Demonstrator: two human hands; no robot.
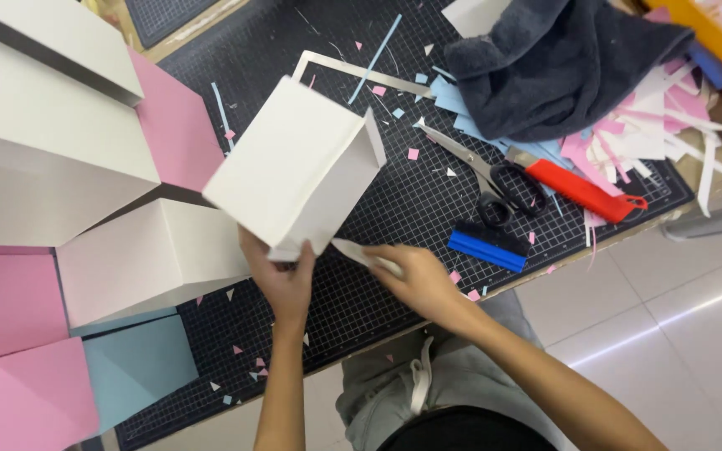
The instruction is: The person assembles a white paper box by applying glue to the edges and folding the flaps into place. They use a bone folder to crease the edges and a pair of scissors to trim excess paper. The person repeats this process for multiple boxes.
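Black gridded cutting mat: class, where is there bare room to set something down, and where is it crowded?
Barest: the black gridded cutting mat between the white paper box and the black-handled scissors, and the near strip between the left hand and the light blue card sheet, with only tiny scraps. Crowded: the far right, around the dark grey cloth and pink-and-white paper strips.

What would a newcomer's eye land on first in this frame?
Probably the white paper box, held up at centre over the black cutting mat by the left hand, while the right hand grips a pale strip beside it. Next, the scissors and red-handled cutter to the right, amid paper scraps.
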